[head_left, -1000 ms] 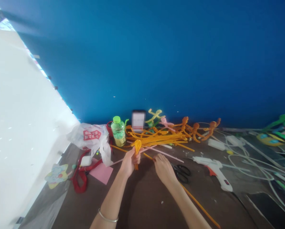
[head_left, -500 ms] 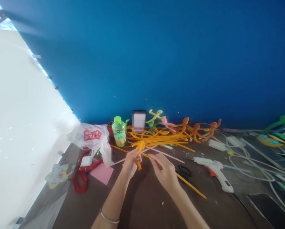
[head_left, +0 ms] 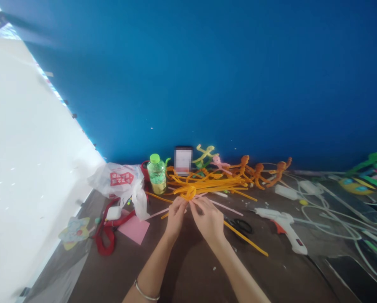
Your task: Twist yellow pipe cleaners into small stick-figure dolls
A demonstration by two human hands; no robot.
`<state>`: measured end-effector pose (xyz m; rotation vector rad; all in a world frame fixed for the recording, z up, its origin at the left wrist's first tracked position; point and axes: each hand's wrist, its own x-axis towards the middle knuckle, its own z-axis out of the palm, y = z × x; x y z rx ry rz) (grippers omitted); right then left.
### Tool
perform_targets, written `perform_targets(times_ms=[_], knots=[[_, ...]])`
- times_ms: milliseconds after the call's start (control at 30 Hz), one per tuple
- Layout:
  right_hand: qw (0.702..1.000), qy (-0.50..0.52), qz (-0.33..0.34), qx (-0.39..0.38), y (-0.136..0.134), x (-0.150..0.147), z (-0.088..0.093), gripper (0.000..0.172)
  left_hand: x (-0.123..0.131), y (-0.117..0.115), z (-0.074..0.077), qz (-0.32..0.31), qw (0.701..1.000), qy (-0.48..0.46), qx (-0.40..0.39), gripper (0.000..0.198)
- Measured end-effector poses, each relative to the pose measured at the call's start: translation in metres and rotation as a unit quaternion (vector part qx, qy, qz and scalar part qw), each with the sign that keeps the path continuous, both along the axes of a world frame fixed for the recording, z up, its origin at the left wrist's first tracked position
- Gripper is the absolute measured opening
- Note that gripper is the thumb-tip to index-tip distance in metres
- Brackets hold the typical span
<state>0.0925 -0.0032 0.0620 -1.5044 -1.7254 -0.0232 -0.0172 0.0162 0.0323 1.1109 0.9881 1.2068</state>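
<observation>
Left hand: pinching orange loop
Right hand: pinching strand at its base
Winding: best done snugly, loop held steady

Open way in: brown tabletop between the two forearms, closed off at the top where left hand and right hand meet at an orange loop. Second lane, right forearm to glue gun, crossed by a trailing orange stem with black scissors beside it; farther right, white cable tangle fouls the approach. Ahead, orange stem pile bars the reach, bottle upright at its left end, blue wall behind; low left, passage between left forearm and red strap.
</observation>
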Motion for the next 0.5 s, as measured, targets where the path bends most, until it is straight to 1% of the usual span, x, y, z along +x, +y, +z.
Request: perform_targets(times_ms=[100,167,333,500], knots=[[1.000,-0.012,-0.014,0.007,-0.0011,-0.0017,0.0007,0.016,-0.0001,-0.0009,0.0013,0.032,0.998,0.016,0.049,0.038],[1.000,-0.014,-0.013,0.008,-0.0018,-0.0029,0.0007,0.016,0.0005,-0.0004,0.0006,0.042,0.997,0.020,0.055,0.039],[1.000,-0.002,-0.003,0.009,-0.0027,-0.0039,-0.0011,0.017,0.0021,0.0022,-0.0039,0.058,0.998,0.001,0.030,0.042],[1.000,0.013,0.005,0.009,-0.0033,-0.0040,-0.0047,0.016,0.0051,0.0043,-0.0078,0.056,0.997,-0.060,-0.005,0.044]])
